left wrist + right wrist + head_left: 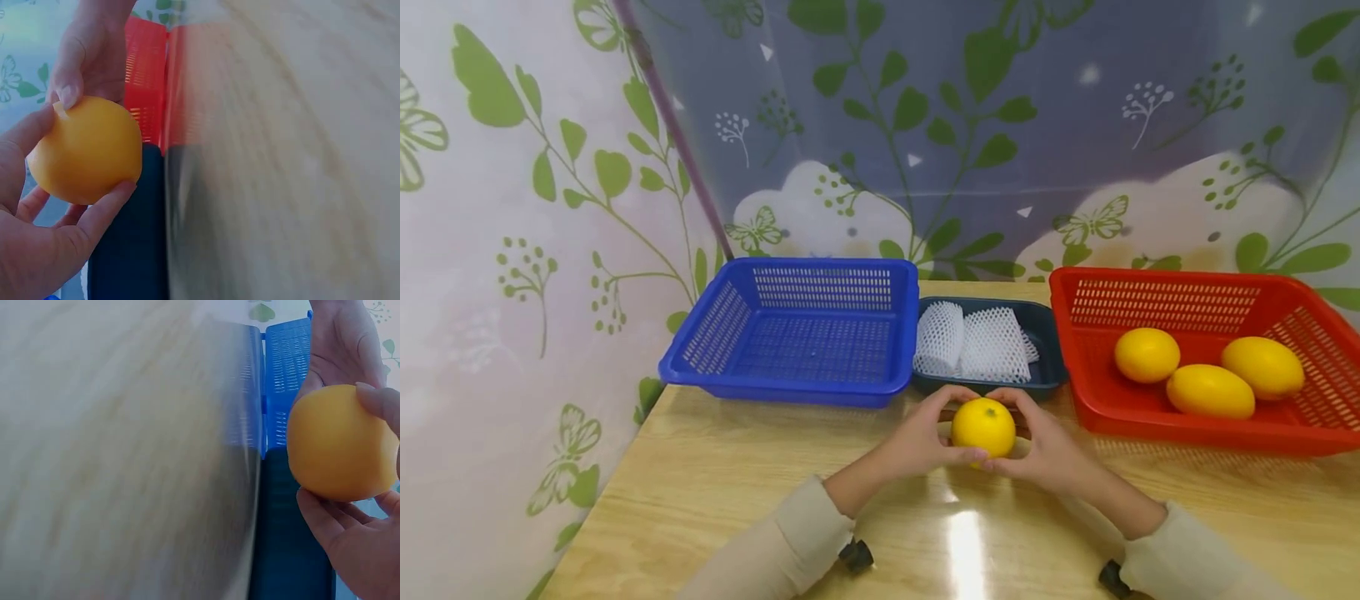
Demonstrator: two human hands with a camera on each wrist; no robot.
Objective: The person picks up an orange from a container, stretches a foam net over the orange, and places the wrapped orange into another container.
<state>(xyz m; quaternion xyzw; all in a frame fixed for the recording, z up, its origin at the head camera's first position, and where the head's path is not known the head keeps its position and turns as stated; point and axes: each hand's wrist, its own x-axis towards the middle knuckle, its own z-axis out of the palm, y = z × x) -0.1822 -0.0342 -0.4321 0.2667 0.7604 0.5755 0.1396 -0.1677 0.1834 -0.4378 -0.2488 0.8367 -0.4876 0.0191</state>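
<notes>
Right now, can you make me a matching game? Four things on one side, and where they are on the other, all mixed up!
1. Round yellow fruit
2. Blue basket
3. White foam nets
4. Three other yellow fruits

A. Inside the dark tray
B. Inside the red basket
C. Held by left hand and right hand
D. Left of the dark tray

Pairs: 1-C, 2-D, 3-A, 4-B

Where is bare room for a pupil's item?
Free: blue basket; wooden tabletop between it and left sleeve, and between red basket and right sleeve. Crowded: teal tray (white foam nets), red basket's middle (three yellow fruits), where left hand and right hand hold an orange.
</notes>
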